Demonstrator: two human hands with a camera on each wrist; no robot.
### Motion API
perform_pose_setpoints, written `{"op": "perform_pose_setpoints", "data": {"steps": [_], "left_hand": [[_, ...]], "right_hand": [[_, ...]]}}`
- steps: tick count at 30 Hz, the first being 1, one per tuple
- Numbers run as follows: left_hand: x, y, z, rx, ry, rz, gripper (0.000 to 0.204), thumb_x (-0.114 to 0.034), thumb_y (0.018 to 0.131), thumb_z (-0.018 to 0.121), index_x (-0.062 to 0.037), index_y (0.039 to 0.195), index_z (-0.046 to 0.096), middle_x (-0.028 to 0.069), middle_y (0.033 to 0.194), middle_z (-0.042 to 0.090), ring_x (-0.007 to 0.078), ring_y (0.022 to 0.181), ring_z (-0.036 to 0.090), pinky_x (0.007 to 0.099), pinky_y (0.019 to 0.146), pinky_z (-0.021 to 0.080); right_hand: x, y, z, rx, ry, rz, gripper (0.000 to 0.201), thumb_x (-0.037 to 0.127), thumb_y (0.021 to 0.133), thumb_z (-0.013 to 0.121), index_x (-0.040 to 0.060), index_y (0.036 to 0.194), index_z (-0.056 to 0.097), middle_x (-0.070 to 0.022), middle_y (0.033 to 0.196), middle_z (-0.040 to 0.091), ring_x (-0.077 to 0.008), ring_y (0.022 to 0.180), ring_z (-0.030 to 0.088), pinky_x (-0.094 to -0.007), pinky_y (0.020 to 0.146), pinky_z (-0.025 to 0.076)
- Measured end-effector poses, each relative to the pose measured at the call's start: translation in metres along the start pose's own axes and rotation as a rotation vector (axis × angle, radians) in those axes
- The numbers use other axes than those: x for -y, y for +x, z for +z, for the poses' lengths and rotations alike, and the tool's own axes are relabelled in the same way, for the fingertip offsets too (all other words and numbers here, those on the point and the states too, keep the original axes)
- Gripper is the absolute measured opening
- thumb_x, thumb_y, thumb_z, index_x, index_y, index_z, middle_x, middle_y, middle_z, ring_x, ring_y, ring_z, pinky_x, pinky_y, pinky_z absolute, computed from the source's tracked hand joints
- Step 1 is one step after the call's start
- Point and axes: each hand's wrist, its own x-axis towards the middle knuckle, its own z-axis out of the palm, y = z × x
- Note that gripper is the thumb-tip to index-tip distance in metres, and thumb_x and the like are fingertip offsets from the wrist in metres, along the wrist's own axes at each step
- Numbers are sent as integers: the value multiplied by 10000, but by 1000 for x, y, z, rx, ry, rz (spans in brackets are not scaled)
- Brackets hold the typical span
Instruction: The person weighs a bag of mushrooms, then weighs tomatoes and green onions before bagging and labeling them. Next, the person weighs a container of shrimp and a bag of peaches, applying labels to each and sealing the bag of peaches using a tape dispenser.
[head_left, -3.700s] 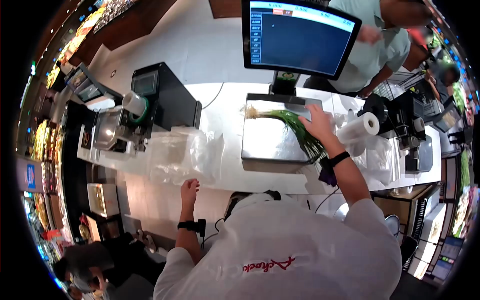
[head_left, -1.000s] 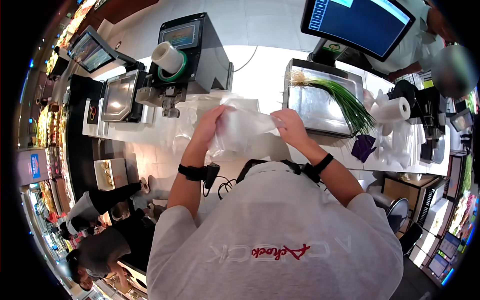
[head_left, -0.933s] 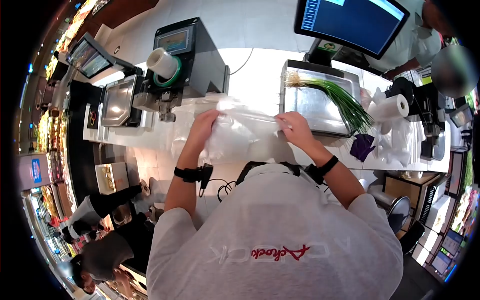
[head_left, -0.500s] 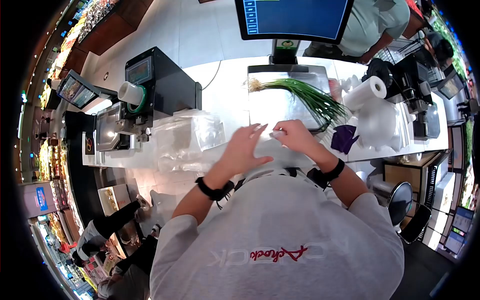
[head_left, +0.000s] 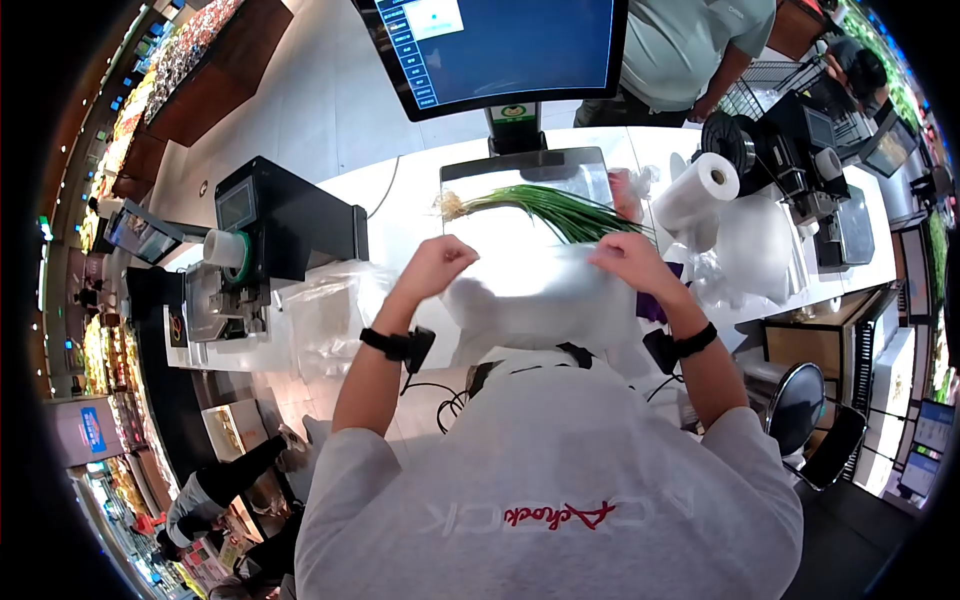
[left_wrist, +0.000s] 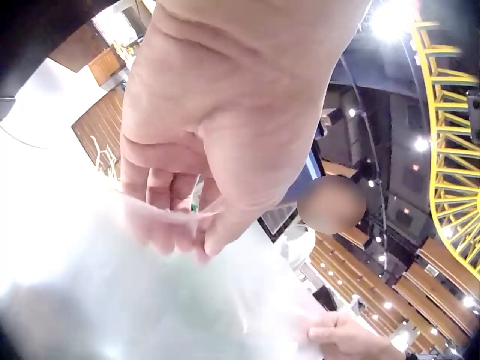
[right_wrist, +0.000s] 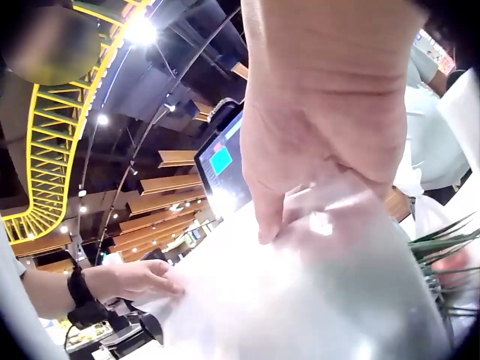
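A clear plastic bag (head_left: 540,295) is stretched wide between my two hands, just in front of the scale (head_left: 590,163). My left hand (head_left: 437,267) pinches its left upper corner; in the left wrist view, thumb and fingertips close on the film (left_wrist: 172,292). At the right upper corner, my right hand (head_left: 636,262) pinches the bag, its thumb showing against the plastic (right_wrist: 300,277) in the right wrist view. Beyond the bag lies a bunch of green onions (head_left: 560,208) across the scale plate, white roots to the left. The bag's upper edge overlaps the plate's near part.
More clear bags (head_left: 335,310) lie on the counter at left, beside a black label machine (head_left: 285,220). A monitor (head_left: 510,55) stands behind the scale. To the right are a plastic roll (head_left: 700,190), a purple item (head_left: 650,306) and loose bags (head_left: 755,245). A person (head_left: 690,50) stands opposite.
My right hand was at the green onions earlier, with the left hand empty. Both hands then handled a bag near the left pile, brought it before the scale and spread apart, stretching it.
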Motion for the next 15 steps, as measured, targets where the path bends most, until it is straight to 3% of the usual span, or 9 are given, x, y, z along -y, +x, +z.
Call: {"op": "perform_pose_setpoints", "data": {"steps": [2,5,7,10,15], "left_hand": [[10,33,-16,30,96,-42,170,-153,883,712,15,905,721,67,771,693,122,717,613,275,673,502],[-5,74,-28,-2,117,-143,178,-146,893,691,26,923,725,57,749,685,106,687,607,266,661,501],[8,102,-27,-81,179,-82,206,-125,854,702,3,1015,717,80,764,697,147,679,635,285,674,521],[17,131,-27,-166,313,-86,287,-90,805,701,-27,1085,704,140,866,726,218,767,698,318,737,546],[43,150,-24,-283,334,-46,283,-77,803,693,-17,1079,700,163,928,735,250,830,722,331,762,556]], "right_hand": [[-35,23,-3,-109,-24,-194,193,189,863,713,0,851,679,-43,688,617,-134,634,578,-271,621,459],[-44,56,-16,-104,-13,-13,176,190,854,719,16,858,693,-43,721,635,-142,661,580,-288,649,470],[-59,79,-17,-126,93,125,201,207,832,730,13,870,697,-59,756,666,-142,670,598,-297,660,480],[-80,106,-16,-169,-18,226,270,253,792,758,9,887,696,-93,759,674,-197,719,645,-325,695,503],[-107,121,-8,-341,-207,237,370,307,751,784,34,982,691,-152,888,689,-302,826,672,-393,764,519]]}}
